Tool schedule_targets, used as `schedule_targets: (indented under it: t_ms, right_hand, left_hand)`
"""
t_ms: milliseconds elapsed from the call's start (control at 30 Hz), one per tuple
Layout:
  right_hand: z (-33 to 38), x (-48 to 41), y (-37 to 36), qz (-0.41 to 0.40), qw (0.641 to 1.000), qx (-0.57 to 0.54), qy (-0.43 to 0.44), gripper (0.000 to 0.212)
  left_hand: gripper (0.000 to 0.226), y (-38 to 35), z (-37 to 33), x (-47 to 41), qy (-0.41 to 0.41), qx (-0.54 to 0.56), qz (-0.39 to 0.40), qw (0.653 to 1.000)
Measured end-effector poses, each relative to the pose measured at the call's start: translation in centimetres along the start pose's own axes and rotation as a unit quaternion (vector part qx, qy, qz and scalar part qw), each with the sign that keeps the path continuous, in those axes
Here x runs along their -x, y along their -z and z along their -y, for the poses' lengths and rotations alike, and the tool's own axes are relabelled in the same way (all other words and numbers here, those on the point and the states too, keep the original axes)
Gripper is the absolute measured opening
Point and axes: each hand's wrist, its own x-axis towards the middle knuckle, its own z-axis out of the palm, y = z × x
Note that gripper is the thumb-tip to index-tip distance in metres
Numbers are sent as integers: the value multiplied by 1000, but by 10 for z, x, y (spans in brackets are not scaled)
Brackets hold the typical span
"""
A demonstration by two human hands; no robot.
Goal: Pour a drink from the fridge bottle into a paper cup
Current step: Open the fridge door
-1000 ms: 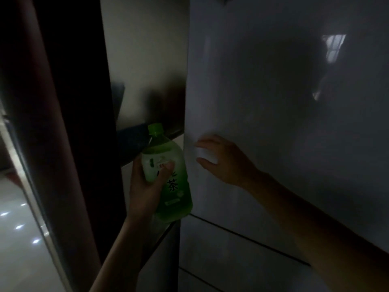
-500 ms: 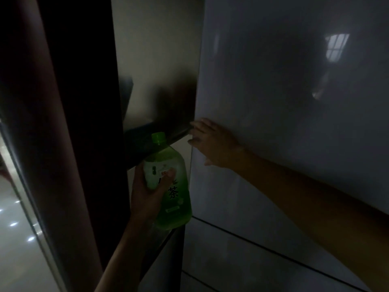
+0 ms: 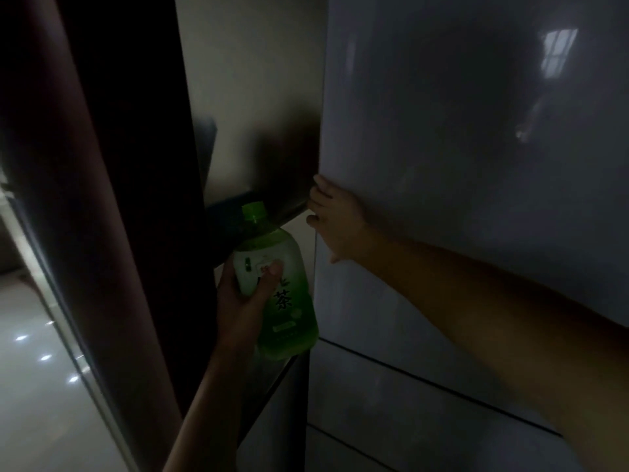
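A green tea bottle (image 3: 289,301) with a green cap and a pale label stands upright in my left hand (image 3: 243,301), which grips it around the upper body, thumb on the label. It hangs just left of the fridge door (image 3: 459,165), a glossy grey panel filling the right side. My right hand (image 3: 335,219) lies flat on the door's left edge, fingers spread, a little above and right of the bottle. No paper cup is in view.
A dark tall panel (image 3: 112,216) stands close on the left. Between it and the door, a pale wall and a dark ledge (image 3: 269,202) show. Lower fridge drawers (image 3: 408,403) sit under the door. A shiny floor (image 3: 30,352) is at lower left.
My right hand slid up and left across the door to its left edge. The bottle stayed held in my left hand, and the view shifted slightly.
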Motion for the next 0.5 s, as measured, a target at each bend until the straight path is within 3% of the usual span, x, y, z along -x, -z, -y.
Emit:
schedule_targets:
  t_ms: [167, 367, 500]
  right_hand:
    - [-2, 1, 11, -8, 999, -49, -8, 83]
    - [0, 7, 17, -36, 998, -51, 8, 95]
    - [2, 13, 28, -21, 997, -70, -4, 84]
  left_hand:
    - [69, 7, -13, 13, -2, -9, 22, 1000]
    - [64, 25, -32, 21, 1, -22, 59, 998]
    - [60, 37, -34, 27, -1, -16, 87, 996]
